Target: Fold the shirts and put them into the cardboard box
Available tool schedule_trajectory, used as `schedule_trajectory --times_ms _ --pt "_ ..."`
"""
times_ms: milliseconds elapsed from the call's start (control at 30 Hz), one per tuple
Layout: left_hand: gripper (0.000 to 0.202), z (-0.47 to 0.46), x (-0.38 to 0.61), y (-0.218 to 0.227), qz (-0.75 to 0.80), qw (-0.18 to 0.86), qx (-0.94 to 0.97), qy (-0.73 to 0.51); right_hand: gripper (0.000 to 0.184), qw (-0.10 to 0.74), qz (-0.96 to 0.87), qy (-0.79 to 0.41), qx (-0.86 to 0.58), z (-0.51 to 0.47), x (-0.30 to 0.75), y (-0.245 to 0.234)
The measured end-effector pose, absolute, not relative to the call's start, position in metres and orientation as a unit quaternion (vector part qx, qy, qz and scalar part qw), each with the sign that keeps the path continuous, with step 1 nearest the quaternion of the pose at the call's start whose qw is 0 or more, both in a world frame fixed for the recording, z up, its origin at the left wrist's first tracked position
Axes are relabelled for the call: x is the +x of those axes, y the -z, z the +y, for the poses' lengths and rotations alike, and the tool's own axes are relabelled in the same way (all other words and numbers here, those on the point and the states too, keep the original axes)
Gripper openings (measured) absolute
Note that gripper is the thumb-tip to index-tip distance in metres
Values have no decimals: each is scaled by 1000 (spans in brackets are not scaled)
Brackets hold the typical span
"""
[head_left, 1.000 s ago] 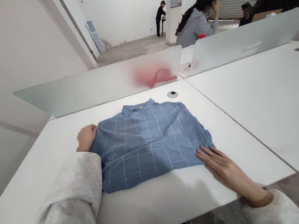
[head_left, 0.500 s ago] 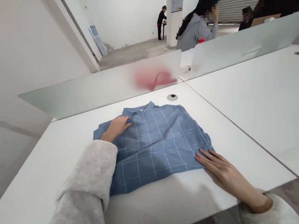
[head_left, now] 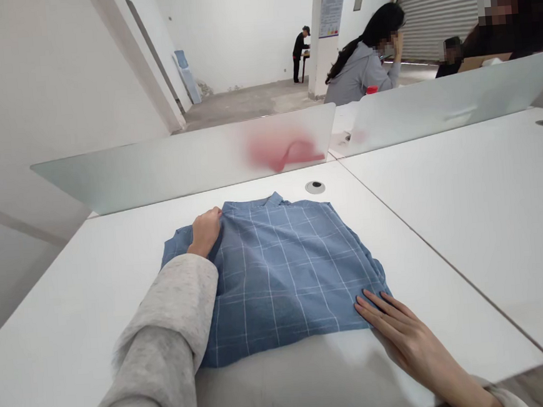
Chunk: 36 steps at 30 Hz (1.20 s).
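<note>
A blue shirt [head_left: 281, 265] with a white grid check lies partly folded on the white table, its collar pointing away from me. My left hand [head_left: 205, 229] is closed on the cloth beside the collar's left end and lifts it a little. Past that hand, a sleeve part sticks out to the left. My right hand [head_left: 398, 325] lies flat with fingers stretched over the shirt's near right corner.
Frosted dividers [head_left: 188, 163] run along the table's [head_left: 460, 214] far edge, with a blurred red shape behind one. A cable hole [head_left: 315, 187] sits beyond the shirt. Several people, one in a grey hoodie [head_left: 360, 74], are past the dividers.
My left hand has gone from lying spread on the shirt to gripping its cloth near the collar. The diagonal crease across the front has smoothed out. My right hand stays at the corner.
</note>
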<state>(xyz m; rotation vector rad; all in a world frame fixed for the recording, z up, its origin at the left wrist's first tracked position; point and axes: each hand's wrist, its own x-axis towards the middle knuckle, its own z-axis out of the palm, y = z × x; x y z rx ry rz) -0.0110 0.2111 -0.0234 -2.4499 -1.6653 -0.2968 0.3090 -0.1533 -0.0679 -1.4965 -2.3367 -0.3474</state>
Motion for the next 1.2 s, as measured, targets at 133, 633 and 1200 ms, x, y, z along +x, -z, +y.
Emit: schedule_trajectory --times_ms 133,633,1200 --pt "36 205 -17 27 -540 54 -833 110 64 181 -825 110 -523 -153 310 69" --pt "30 192 -77 42 -497 4 -843 206 32 212 -762 -42 -610 -8 359 -25" --pt "30 189 -139 24 -570 -25 -808 146 28 267 -731 -82 -622 114 391 67"
